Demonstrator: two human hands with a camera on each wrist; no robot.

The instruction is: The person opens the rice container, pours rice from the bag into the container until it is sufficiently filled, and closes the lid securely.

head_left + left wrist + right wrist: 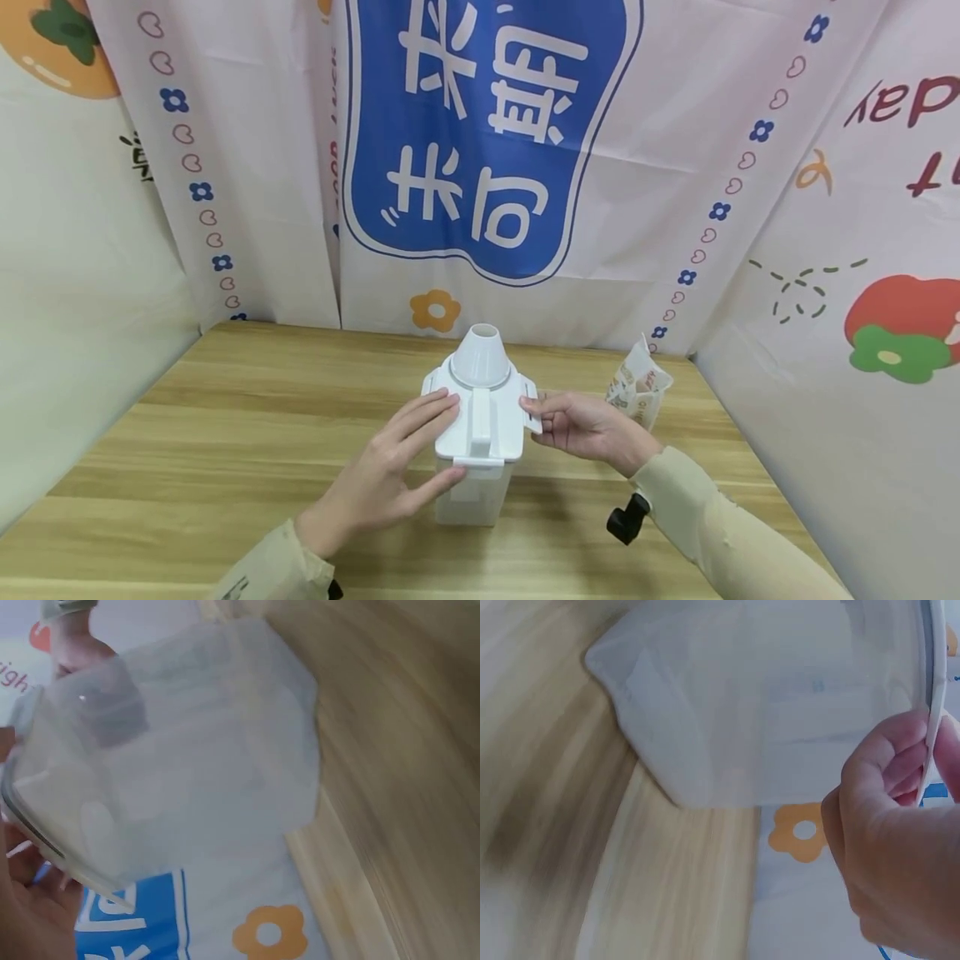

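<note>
A translucent plastic storage container [467, 504] stands upright on the wooden table, also filling much of the left wrist view. Its white lid [504, 425] carries a raised handle [481, 421] and a cone-shaped white cap [480, 358]. My left hand [386, 462] rests on the lid's left side, fingers extended over it and thumb at the front clip [478, 462]. On the other side, my right hand [585, 425] pinches the side flap [532, 417] between thumb and curled fingers, clearly seen in the right wrist view. The container's contents cannot be made out.
A small printed plastic bag [637, 387] stands on the table [225, 442] behind my right hand. Printed cloth [285, 208] hangs behind the table and along both sides. A black strap piece [628, 518] juts from my right wrist.
</note>
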